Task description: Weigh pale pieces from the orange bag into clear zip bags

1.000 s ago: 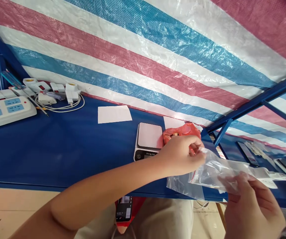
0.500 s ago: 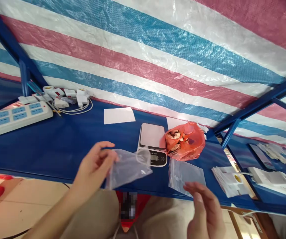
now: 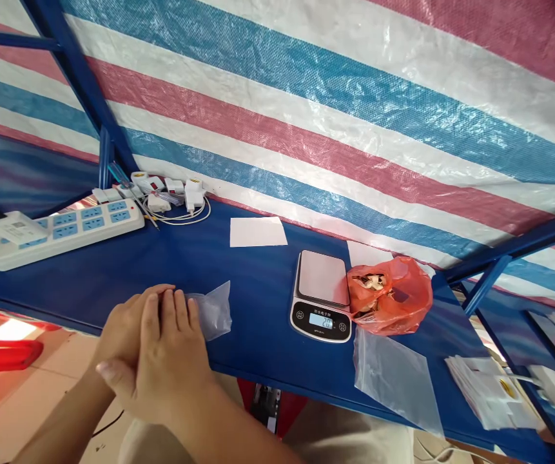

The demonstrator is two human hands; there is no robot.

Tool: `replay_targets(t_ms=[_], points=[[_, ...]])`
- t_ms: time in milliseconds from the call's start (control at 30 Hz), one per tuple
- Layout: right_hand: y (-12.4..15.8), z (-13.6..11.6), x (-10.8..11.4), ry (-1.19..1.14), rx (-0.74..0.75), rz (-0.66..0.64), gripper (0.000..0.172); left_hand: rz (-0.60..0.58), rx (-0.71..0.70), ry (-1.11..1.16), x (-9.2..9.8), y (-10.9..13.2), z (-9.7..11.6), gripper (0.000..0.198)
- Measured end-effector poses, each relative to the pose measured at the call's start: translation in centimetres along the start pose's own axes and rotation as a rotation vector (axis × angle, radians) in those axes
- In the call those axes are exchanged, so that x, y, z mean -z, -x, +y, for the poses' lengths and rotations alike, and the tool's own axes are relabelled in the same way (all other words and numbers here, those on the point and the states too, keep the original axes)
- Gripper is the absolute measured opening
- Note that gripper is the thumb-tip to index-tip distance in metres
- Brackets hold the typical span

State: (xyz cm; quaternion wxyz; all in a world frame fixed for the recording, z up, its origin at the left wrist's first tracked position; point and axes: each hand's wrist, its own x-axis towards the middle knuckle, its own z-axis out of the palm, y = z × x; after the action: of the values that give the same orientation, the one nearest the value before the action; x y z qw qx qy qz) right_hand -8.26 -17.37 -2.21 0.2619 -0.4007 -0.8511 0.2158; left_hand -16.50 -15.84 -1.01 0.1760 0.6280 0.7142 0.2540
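Note:
My left hand (image 3: 125,319) lies on the blue table's front edge, gripping a small clear plastic bag (image 3: 215,310) whose left part is hidden in my fingers. My right hand (image 3: 165,364) rests across the back of my left hand, its fingers slightly spread. To the right, a digital kitchen scale (image 3: 321,295) shows about 20. Beside it sits a red-orange plastic bag (image 3: 393,298) holding pale chunks. A second clear plastic bag (image 3: 396,380) lies flat in front of that bag, well away from both hands.
Two white paper sheets (image 3: 258,232) lie behind the scale. A white power strip (image 3: 59,235), chargers and cables (image 3: 175,201) stand at the back left. White packets (image 3: 487,393) sit at the right. A striped tarp (image 3: 306,116) and blue frame bars (image 3: 81,84) rise behind the blue table (image 3: 258,283).
My right hand has moved left from above the flat bag onto my left hand. The small bag is now pressed flatter, and the view has swung, shifting the table rightward.

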Motion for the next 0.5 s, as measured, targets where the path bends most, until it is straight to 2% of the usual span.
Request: replay_targets(t_ms=[133, 267, 367, 500], points=[[0.1, 1.5, 0.1, 0.053, -0.048, -0.034, 0.092, 0.031, -0.018, -0.098, 0.2, -1.4, -2.8, 0.048], [-0.1, 2.3, 0.8, 0.091, -0.095, -0.071, 0.090, 0.076, -0.041, -0.183, 0.0, -1.8, -5.7, 0.046], [-0.2, 2.8, 1.2, 0.071, -0.146, -0.084, 0.088, 0.097, -0.093, -0.175, -0.4, -1.5, -6.4, 0.044], [-0.1, 3.8, 1.7, 0.069, -0.204, -0.069, 0.085, 0.154, -0.124, -0.170, -0.7, -1.4, -6.2, 0.043]])
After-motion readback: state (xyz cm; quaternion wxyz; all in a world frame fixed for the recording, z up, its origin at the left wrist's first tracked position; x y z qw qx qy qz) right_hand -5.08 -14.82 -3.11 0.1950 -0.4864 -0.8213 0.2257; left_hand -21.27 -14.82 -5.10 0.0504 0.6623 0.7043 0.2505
